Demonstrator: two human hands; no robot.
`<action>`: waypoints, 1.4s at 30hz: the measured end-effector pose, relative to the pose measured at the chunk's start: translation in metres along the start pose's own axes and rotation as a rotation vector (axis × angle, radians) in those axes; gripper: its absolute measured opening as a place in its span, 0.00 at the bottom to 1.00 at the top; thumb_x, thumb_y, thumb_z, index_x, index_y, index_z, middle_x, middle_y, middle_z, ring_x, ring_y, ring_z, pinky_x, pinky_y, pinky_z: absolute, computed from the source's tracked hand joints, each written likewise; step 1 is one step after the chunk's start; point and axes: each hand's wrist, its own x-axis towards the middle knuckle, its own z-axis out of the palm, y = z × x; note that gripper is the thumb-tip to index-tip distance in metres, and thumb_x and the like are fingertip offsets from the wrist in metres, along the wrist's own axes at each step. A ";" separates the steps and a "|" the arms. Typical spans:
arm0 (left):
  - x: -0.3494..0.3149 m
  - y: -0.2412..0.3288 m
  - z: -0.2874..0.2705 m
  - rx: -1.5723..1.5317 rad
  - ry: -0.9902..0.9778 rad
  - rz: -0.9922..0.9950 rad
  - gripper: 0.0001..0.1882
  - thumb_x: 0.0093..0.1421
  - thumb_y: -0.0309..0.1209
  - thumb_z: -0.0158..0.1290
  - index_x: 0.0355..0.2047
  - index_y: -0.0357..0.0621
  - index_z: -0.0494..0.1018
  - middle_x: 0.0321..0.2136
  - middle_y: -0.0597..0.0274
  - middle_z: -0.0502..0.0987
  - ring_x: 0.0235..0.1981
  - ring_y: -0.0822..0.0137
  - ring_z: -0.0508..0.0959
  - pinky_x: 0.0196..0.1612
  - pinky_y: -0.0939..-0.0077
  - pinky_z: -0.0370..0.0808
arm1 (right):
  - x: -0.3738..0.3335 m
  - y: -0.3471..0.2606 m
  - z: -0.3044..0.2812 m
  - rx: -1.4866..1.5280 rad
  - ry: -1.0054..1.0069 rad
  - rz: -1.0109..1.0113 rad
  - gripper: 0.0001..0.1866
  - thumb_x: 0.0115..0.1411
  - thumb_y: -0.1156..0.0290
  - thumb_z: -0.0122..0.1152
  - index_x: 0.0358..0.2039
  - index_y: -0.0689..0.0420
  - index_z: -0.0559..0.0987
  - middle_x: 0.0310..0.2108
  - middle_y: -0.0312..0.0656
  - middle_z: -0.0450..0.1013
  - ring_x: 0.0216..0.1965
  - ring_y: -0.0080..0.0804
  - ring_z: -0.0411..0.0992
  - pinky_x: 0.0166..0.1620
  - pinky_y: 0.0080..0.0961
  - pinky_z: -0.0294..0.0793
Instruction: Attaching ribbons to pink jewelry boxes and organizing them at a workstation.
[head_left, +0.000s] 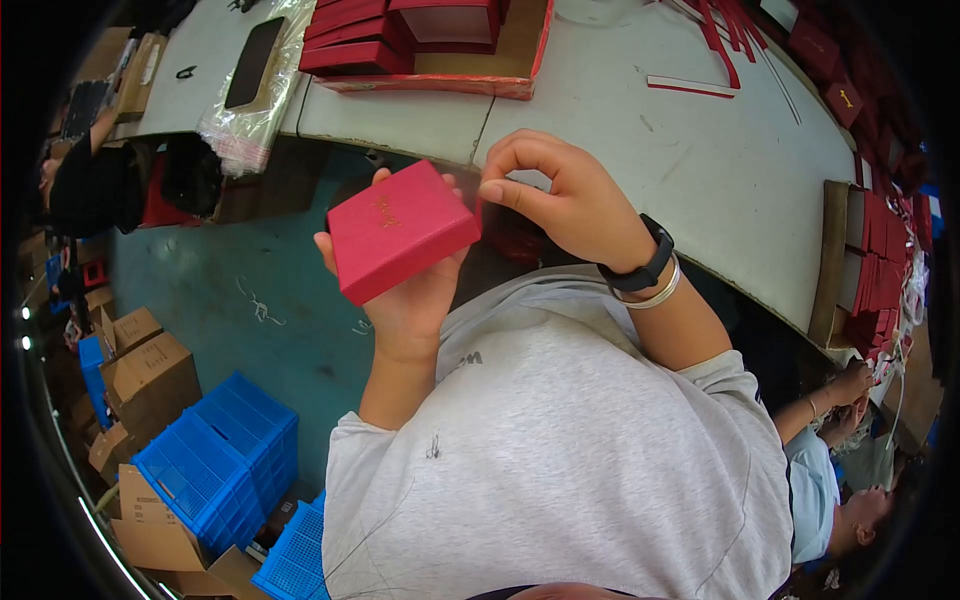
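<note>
My left hand [412,318] holds a small red gift box [385,240] from beneath, with fingertips showing at its left and far edges. Gold lettering marks the lid, which is tilted toward me; the box looks closed. Just off the box's right corner is my right hand [575,190], its thumb and index finger pinched together. Whatever lies between those fingertips, if anything, is too small to make out. A dark watch and a pale bangle circle the right wrist.
Beyond my hands a shallow red-edged carton [520,85] with several red boxes stands on the white table [600,85]. A phone [256,62] rests on clear plastic bags at far left. Blue crates [215,450] stand on the floor. Another person [815,490] works at right.
</note>
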 end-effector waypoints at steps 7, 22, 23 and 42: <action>0.002 -0.001 -0.011 -0.012 -0.056 -0.182 0.42 0.56 0.68 0.37 0.59 0.50 0.59 0.55 0.57 0.66 0.51 0.55 0.70 0.47 0.56 0.73 | -0.001 0.003 0.007 0.248 -0.082 -0.017 0.06 0.59 0.70 0.58 0.30 0.59 0.74 0.48 0.43 0.67 0.43 0.27 0.69 0.50 0.23 0.66; 0.004 -0.005 -0.002 0.512 0.010 0.328 0.46 0.58 0.66 0.34 0.60 0.36 0.55 0.57 0.47 0.62 0.59 0.56 0.62 0.60 0.58 0.60 | -0.004 0.000 0.005 0.389 0.013 -0.034 0.04 0.61 0.74 0.55 0.32 0.61 0.73 0.50 0.44 0.65 0.46 0.24 0.67 0.51 0.22 0.66; 0.004 -0.006 0.005 0.641 0.075 0.351 0.46 0.59 0.66 0.35 0.61 0.35 0.54 0.57 0.47 0.62 0.59 0.56 0.62 0.61 0.58 0.59 | -0.005 0.000 0.006 0.307 0.013 -0.089 0.03 0.60 0.75 0.55 0.32 0.61 0.73 0.49 0.44 0.65 0.46 0.25 0.67 0.51 0.22 0.66; 0.004 -0.019 0.005 0.886 -0.083 0.471 0.56 0.44 0.70 0.50 0.62 0.43 0.48 0.59 0.46 0.56 0.59 0.50 0.61 0.61 0.53 0.59 | -0.022 -0.027 0.020 0.097 0.147 -0.162 0.09 0.42 0.75 0.71 0.24 0.59 0.79 0.41 0.41 0.74 0.40 0.31 0.73 0.42 0.23 0.73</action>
